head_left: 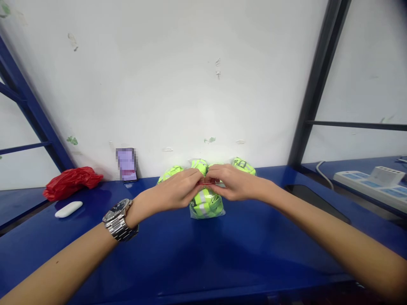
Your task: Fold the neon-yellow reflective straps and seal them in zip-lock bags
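In the middle of the table, a clear plastic bag (207, 206) stands upright with a folded yellow-green item with silvery reflective strips inside, which looks like a safety vest. Its top edge shows a thin red line, like a zip seal. My left hand (173, 188), with a metal watch (120, 220) on the wrist, pinches that edge from the left. From the right, my right hand (233, 182) pinches the same edge, fingertips almost meeting the left ones. Behind the hands lie several similar yellow-green bundles (244, 165), partly hidden.
On the blue table (190, 262), a red plastic bag (74, 182) and a white oval case (68, 209) lie at the left. A phone (127, 165) leans on the wall. A dark flat device (318, 203) and a white power strip (369, 186) are at the right.
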Demonstrator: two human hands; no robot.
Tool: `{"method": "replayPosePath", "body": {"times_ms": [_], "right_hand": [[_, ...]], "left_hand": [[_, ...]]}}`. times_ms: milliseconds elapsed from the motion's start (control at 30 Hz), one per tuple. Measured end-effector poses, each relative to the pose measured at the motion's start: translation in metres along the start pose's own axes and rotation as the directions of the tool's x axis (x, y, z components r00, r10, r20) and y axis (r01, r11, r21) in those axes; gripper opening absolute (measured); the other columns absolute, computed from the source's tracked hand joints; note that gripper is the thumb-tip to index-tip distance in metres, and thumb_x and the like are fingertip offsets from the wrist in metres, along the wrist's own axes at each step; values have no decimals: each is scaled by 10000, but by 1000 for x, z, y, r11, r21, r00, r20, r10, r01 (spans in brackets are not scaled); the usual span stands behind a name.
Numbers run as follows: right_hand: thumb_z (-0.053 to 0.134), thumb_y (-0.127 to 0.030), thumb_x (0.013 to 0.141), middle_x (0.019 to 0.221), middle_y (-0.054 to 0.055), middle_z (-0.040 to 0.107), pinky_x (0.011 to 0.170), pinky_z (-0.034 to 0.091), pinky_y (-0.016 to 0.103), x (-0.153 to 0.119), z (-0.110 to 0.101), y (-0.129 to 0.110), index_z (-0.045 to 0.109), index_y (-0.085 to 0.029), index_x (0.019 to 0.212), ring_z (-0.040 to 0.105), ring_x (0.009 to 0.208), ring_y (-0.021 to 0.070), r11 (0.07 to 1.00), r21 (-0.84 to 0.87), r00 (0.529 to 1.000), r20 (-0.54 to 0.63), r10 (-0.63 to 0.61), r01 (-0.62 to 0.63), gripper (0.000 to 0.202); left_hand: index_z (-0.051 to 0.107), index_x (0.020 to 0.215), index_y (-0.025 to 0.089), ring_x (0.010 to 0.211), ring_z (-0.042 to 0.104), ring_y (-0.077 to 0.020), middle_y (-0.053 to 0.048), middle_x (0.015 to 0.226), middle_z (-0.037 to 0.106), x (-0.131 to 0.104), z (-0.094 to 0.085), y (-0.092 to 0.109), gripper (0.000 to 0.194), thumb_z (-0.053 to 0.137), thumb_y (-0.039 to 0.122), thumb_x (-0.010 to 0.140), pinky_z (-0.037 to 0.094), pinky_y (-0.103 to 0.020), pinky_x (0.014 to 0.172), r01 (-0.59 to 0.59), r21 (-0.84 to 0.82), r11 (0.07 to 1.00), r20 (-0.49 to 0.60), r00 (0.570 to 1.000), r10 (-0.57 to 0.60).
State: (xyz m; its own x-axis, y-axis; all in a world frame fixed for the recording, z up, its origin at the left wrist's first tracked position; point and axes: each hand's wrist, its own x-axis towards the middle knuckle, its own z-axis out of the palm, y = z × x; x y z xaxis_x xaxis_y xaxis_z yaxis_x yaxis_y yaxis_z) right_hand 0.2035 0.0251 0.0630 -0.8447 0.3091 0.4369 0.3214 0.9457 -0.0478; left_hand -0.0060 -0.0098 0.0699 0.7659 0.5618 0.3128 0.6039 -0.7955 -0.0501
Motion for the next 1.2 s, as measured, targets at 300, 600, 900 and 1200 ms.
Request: {"method": "replayPosePath", "body": {"times_ms": [300,600,900,1200], "right_hand": [[449,-109,877,776,65,542,613,333,278,1,7,3,534,-137,811,460,693,154,996,-85,1000,-29,1,-3,111],[490,-93,849,768,47,557,574,299,263,-5,11,11,546,-144,791,465,664,135,974,-153,981,-128,147,-165,96],[499,-142,859,688,20,572,571,283,265,-24,-4,13,520,-160,734,443,603,121,979,-98,983,-40,177,-180,128],[476,20,615,652,1,509,504,255,236,-22,17,7,362,-195,706,448,574,117,977,-60,975,-108,195,-203,259]], "left_hand": [[434,822,172,637,416,-150,-48,752,493,4,6,2,189,316,206,965,383,-305,597,-34,116,993,-59,997,41],[505,855,161,665,486,-152,-44,765,543,-5,-2,-11,252,356,325,977,387,-297,620,84,142,986,-60,995,-76],[339,753,209,494,335,-115,20,641,420,-25,-5,-19,245,338,282,987,231,-289,501,146,136,980,-45,989,-141],[475,1092,174,951,570,-233,-116,1074,593,-25,-7,-6,327,449,461,939,444,-356,779,145,123,982,-89,987,-135]]}}
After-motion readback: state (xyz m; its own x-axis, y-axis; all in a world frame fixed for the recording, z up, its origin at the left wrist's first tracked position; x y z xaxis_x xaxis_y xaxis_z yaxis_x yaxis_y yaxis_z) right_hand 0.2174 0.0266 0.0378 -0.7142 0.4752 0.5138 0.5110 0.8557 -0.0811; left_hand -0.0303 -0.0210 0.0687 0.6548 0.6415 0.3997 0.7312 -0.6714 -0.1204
